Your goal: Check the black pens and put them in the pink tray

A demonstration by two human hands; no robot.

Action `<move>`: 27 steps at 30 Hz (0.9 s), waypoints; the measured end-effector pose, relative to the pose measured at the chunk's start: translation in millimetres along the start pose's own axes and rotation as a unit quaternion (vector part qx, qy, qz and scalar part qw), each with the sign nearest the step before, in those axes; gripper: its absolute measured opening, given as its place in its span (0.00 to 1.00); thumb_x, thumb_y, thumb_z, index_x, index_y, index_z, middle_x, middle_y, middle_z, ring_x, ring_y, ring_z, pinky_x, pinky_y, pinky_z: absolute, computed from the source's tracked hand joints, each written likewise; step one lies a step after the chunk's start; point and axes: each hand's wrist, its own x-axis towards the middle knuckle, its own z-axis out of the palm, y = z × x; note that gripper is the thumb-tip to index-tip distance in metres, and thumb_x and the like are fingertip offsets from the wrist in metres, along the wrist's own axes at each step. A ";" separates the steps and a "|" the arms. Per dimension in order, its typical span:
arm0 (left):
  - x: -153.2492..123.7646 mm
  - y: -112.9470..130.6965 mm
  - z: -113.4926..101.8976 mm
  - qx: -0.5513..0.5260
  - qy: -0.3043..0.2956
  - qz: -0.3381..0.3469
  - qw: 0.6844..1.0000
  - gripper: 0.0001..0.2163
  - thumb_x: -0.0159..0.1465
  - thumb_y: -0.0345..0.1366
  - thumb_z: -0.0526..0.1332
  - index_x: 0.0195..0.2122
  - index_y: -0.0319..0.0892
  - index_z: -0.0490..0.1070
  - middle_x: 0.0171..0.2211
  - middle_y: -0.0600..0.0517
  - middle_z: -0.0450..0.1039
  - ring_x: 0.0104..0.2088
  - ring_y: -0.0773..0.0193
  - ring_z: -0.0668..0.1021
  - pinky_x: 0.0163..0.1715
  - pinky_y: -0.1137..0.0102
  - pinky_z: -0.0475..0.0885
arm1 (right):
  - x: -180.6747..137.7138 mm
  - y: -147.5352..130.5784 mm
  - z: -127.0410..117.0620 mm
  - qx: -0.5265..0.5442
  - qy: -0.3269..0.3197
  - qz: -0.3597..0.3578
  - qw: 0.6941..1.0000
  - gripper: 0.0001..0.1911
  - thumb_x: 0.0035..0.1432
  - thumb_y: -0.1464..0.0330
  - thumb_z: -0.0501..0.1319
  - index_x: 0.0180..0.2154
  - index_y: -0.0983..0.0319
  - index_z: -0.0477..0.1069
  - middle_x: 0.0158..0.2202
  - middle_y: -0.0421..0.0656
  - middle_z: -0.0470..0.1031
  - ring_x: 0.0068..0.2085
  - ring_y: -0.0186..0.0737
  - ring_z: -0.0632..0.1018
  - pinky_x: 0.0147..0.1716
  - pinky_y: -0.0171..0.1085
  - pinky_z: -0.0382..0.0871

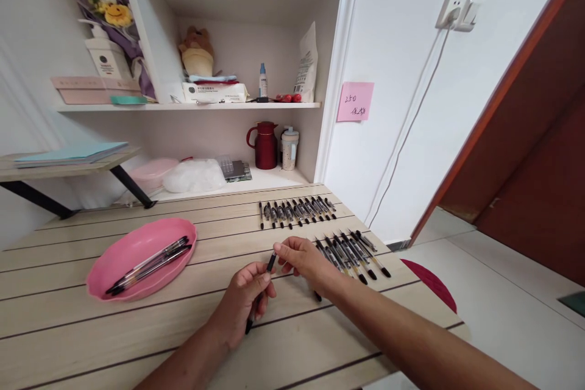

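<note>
Over the front middle of the table, my left hand (241, 300) is closed around a black pen (271, 262), held at a slant with its lower end poking out below the fingers. My right hand (305, 258) pinches at the pen's upper end; whether a small part sits between those fingertips is hidden. Just right of that hand lies a row of pens (351, 251), partly covered by my right wrist. Farther back is a second row of pens (297, 212). To the left, a pink tray (132, 237) holds several clear-barrelled pens (148, 267).
Behind the table rises a white shelf unit (247, 106) with a red jug (265, 146), a cup (289, 149) and a plastic bag (194, 175). A small raised stand (68, 166) is at the back left. A pink note (355, 102) hangs on the wall.
</note>
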 end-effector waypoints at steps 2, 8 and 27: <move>0.1 0.2 1.3 0.007 0.004 0.004 1.000 0.11 0.53 0.42 0.58 0.30 0.40 0.64 0.21 0.57 0.66 0.11 0.78 0.62 0.10 0.79 0.50 | -2.0 5.0 11.1 0.062 0.030 -0.018 0.997 0.19 0.42 0.53 0.60 0.24 0.64 0.63 0.19 0.39 0.69 0.20 0.29 0.67 0.19 0.29 0.56; -0.5 2.3 5.5 0.024 0.026 0.002 0.999 0.11 0.54 0.44 0.57 0.30 0.40 0.63 0.19 0.59 0.65 0.11 0.77 0.61 0.10 0.79 0.51 | -1.4 8.8 20.6 0.120 0.085 -0.049 0.988 0.17 0.41 0.57 0.62 0.21 0.65 0.65 0.16 0.37 0.66 0.20 0.28 0.64 0.22 0.30 0.57; -1.1 0.0 5.2 0.028 0.015 0.015 0.999 0.11 0.56 0.44 0.54 0.29 0.40 0.62 0.19 0.58 0.64 0.11 0.78 0.60 0.09 0.80 0.51 | -6.5 0.5 18.5 0.181 0.003 0.002 0.984 0.18 0.39 0.56 0.63 0.24 0.65 0.64 0.19 0.38 0.69 0.21 0.29 0.69 0.24 0.31 0.61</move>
